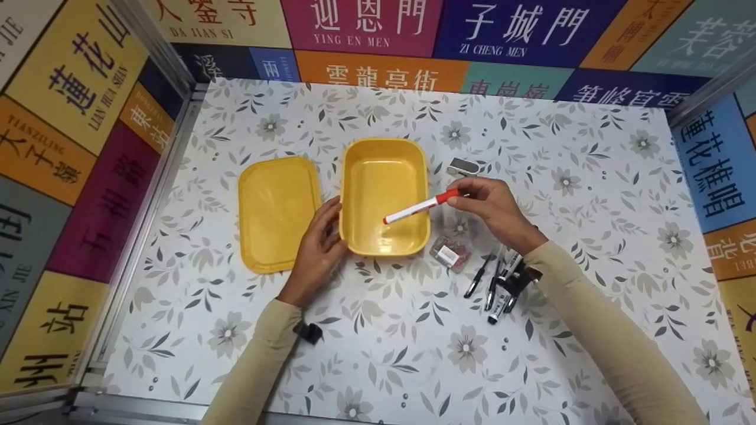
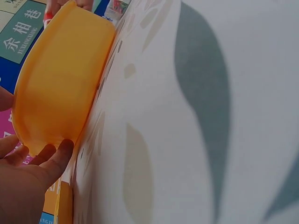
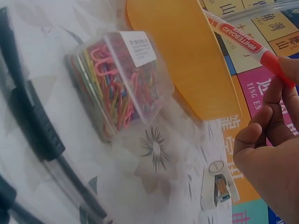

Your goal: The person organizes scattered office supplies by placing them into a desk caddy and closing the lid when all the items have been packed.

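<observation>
My right hand (image 1: 496, 206) pinches the red cap end of a whiteboard marker (image 1: 413, 210), white with red ends. The marker slants over the yellow plastic box (image 1: 384, 141), its far tip above the box's inside. In the right wrist view, thumb and fingers meet on the red cap (image 3: 275, 67). My left hand (image 1: 319, 254) rests its fingers against the box's left side. Seen from the left wrist, those fingers (image 2: 58, 161) touch the outer wall of the box (image 2: 65, 70). The yellow lid (image 1: 277, 212) lies flat left of the box, partly behind the left hand.
Right of the box lies a clear case of colourful paper clips (image 1: 450, 254). Several black pens and markers (image 1: 499, 289) are bunched near the right wrist. A small grey stapler (image 1: 463, 166) lies behind the right hand. Printed panels (image 1: 366, 29) wall the flower-patterned table (image 1: 354, 330).
</observation>
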A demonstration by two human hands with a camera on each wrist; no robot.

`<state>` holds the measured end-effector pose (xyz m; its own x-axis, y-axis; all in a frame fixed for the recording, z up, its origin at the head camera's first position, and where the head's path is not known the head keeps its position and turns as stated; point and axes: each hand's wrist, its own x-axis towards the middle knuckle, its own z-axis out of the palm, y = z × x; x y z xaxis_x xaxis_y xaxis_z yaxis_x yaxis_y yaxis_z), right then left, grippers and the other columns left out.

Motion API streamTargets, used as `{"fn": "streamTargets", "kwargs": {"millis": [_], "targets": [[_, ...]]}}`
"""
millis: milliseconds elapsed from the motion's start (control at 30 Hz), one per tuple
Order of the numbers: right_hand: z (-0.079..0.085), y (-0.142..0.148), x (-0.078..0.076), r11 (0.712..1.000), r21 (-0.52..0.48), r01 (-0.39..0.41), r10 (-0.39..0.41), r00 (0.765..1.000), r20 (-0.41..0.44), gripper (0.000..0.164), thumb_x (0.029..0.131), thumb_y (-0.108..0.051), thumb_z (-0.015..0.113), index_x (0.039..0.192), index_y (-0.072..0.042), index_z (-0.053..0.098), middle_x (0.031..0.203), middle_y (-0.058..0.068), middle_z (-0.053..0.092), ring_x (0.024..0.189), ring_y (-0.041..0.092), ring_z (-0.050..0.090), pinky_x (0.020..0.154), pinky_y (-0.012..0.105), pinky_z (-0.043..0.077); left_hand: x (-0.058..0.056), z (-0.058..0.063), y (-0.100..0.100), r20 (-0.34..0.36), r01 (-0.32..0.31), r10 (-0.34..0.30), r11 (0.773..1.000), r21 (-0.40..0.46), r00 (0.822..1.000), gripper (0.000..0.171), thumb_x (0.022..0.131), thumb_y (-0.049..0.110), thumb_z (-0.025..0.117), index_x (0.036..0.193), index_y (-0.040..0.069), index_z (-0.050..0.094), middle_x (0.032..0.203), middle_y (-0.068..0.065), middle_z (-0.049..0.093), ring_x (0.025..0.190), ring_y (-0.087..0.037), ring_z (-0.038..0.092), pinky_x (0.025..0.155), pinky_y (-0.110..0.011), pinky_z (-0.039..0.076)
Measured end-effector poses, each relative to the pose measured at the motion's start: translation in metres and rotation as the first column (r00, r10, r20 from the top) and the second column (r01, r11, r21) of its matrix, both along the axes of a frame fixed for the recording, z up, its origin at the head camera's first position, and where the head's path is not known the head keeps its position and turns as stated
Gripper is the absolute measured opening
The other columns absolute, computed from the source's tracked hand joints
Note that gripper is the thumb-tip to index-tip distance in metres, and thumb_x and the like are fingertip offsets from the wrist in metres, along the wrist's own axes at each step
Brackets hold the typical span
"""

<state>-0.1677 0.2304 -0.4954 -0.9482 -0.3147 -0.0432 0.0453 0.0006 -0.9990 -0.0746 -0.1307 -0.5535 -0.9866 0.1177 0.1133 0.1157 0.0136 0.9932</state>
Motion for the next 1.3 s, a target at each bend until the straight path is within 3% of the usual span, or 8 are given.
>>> {"fn": "streamTargets", "kwargs": {"millis": [233, 567, 733, 900, 1033, 1300], "targets": [[0.006, -0.011, -0.002, 0.999, 0.038, -0.036, 0.036, 0.999, -0.014, 0.025, 0.097, -0.001, 0.083, 0.119, 0.010, 0.076, 0.108, 0.006, 0.079, 0.092, 0.015, 0.064, 0.079, 0.020, 0.058, -0.001, 0.000, 0.001, 0.012, -0.003, 0.004, 1.000, -0.011, 1.000, 0.069, 0.105, -0.002, 0.066, 0.169, 0.012, 0.044, 0.176, 0.007, 0.035, 0.159, -0.018, 0.042, 0.127, -0.033, 0.043], [0.012, -0.030, -0.010, 0.993, 0.057, -0.102, 0.104, 0.994, -0.025, 0.036, 0.098, -0.004, 0.082, 0.126, 0.016, 0.071, 0.113, 0.011, 0.079, 0.101, 0.019, 0.072, 0.092, 0.025, 0.062, -0.001, 0.000, 0.001, -0.013, 0.008, -0.008, 1.000, 0.029, 1.000, 0.069, 0.103, -0.010, 0.065, 0.168, 0.003, 0.043, 0.177, -0.002, 0.034, 0.158, -0.024, 0.044, 0.127, -0.035, 0.044], [0.012, -0.038, -0.014, 0.990, 0.081, -0.120, 0.120, 0.993, -0.004, 0.033, 0.098, -0.007, 0.083, 0.125, 0.010, 0.074, 0.114, 0.011, 0.079, 0.104, 0.021, 0.073, 0.095, 0.027, 0.062, -0.001, 0.001, 0.001, -0.014, 0.010, -0.010, 1.000, 0.020, 1.000, 0.070, 0.103, -0.011, 0.064, 0.168, 0.002, 0.042, 0.177, -0.002, 0.033, 0.159, -0.029, 0.042, 0.128, -0.038, 0.043], [0.012, -0.043, -0.016, 0.987, 0.111, -0.118, 0.116, 0.993, 0.024, 0.032, 0.098, -0.010, 0.084, 0.126, 0.004, 0.077, 0.114, 0.010, 0.080, 0.102, 0.020, 0.073, 0.085, 0.024, 0.060, -0.002, 0.000, 0.001, -0.010, 0.009, -0.009, 1.000, 0.022, 1.000, 0.071, 0.103, -0.011, 0.064, 0.168, 0.002, 0.041, 0.177, -0.001, 0.033, 0.159, -0.033, 0.042, 0.128, -0.042, 0.043], [0.013, -0.047, -0.018, 0.985, 0.119, -0.128, 0.123, 0.991, 0.050, 0.037, 0.098, -0.011, 0.084, 0.129, 0.007, 0.074, 0.114, 0.010, 0.081, 0.100, 0.017, 0.073, 0.076, 0.023, 0.057, -0.001, 0.000, 0.001, -0.001, 0.006, -0.006, 1.000, 0.015, 1.000, 0.070, 0.104, -0.006, 0.066, 0.168, 0.005, 0.042, 0.177, 0.003, 0.034, 0.159, -0.026, 0.042, 0.127, -0.035, 0.043], [0.013, -0.056, -0.023, 0.982, 0.106, -0.157, 0.150, 0.986, 0.074, 0.027, 0.098, -0.008, 0.082, 0.123, 0.002, 0.077, 0.107, 0.008, 0.078, 0.073, 0.011, 0.058, 0.062, 0.020, 0.048, -0.001, 0.001, 0.001, 0.005, -0.002, 0.002, 1.000, 0.005, 1.000, 0.068, 0.104, -0.002, 0.067, 0.168, 0.005, 0.043, 0.176, 0.003, 0.034, 0.158, -0.021, 0.044, 0.126, -0.032, 0.044]]}}
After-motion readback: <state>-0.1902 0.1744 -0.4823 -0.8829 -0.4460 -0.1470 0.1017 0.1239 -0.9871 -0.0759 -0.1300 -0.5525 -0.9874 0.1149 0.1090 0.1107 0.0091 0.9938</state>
